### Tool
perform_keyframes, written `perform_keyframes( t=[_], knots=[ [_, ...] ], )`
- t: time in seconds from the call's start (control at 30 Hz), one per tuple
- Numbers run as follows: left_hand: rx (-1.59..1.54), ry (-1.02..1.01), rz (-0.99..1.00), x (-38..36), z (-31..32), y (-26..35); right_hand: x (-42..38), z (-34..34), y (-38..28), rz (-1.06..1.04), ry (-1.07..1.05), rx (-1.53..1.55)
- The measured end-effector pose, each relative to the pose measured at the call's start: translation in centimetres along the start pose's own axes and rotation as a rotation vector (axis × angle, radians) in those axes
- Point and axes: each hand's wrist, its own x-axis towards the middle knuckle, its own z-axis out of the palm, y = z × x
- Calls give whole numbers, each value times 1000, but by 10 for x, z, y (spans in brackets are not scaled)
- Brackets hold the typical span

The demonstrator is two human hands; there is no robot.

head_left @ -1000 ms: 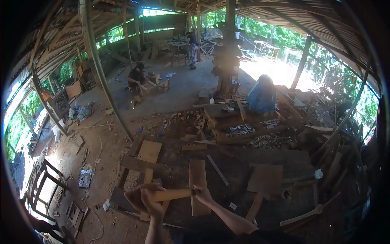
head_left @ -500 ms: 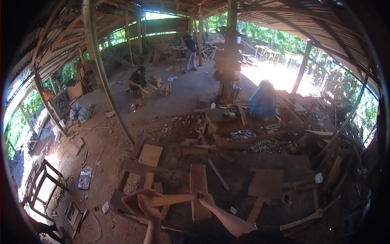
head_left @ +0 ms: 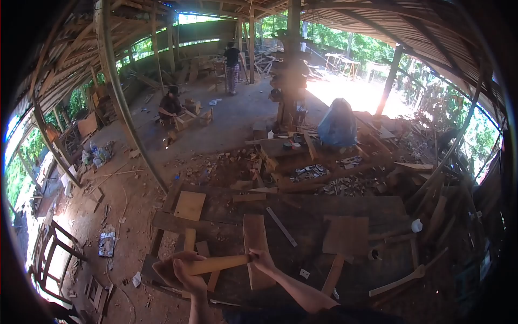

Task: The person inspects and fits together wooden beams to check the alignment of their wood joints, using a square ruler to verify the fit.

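A pale, tapered wooden piece [head_left: 218, 264] lies crosswise in front of me above the workbench [head_left: 216, 217]. My left hand [head_left: 190, 278] is closed around its wider left end, thumb uppermost, beside a darker brown wooden part. At the narrow right end, my right hand [head_left: 262, 261] is closed, with something small and dark at its fingertips that I cannot make out. Below the right hand, a thick wooden board [head_left: 255, 232] lies lengthwise on the bench. To its right are a metal ruler [head_left: 281, 227] and a small white plate with dark spots [head_left: 305, 274].
A square board [head_left: 190, 206] lies at the bench's left and a brown panel [head_left: 345, 235] at its right. A curved wooden piece [head_left: 396, 283] is at the right front. A chair frame [head_left: 56, 251] stands left. Two people [head_left: 171, 105] work farther back, near a roof post [head_left: 116, 89].
My view has turned slightly to the right, so the scene sits farther left. Both hands still hold the wooden piece in nearly the same pose.
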Motion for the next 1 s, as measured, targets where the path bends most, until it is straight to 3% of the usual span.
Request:
perform_keyframes(
  t=[0.03, 0.17, 0.23, 0.3, 0.37, 0.4, 0.43, 0.5, 0.53, 0.6, 0.63, 0.7, 0.73, 0.83, 0.9, 0.93, 1.0],
  knots=[
    [-42, 2, -38, -2, 0, 3, -1, 6, 23, 122, 10, -109],
    [-273, 44, -53, -12, 1, -10, 10, -6, 20, 224, -43, -218],
    [-197, 28, -35, -13, -1, -8, 13, -5, 6, 57, -199, -117],
    [-189, 57, -43, -8, 2, -11, -6, -5, -35, -192, -108, 101],
    [-171, 79, -62, -5, 1, -12, -41, -24, -106, -162, -155, 109],
    [-52, 89, 25, -2, 1, -12, -47, -29, -125, -134, -202, 119],
    [67, 100, 114, 1, 1, -12, -46, -23, -116, -136, -204, 122],
    [82, 116, 99, 1, -1, -12, -37, -2, -77, -348, 36, 80],
    [93, 135, 80, 0, 0, -12, -33, 0, -59, -353, 36, 79],
    [70, 147, 102, 4, 0, -12, -24, -3, -20, -20, 65, -167],
    [49, 157, 118, 4, 0, -12, -16, -3, 2, -14, 65, -166],
    [41, 122, 117, 3, -1, -12, -1, -2, 37, 296, -51, -290],
    [32, 89, 122, 3, -2, -12, 2, 1, 39, 304, -54, -289],
    [96, 135, 135, 2, 0, -11, 7, 2, 13, 180, -76, -276],
    [145, 142, 146, 1, -11, -25, -20, -15, -61, -107, -41, 82],
    [190, 150, 163, 4, -11, -29, -27, -14, -75, -124, -38, 77],
    [168, 155, 157, 7, -8, -30, -35, -8, -88, -372, 28, 112]
  ],
)
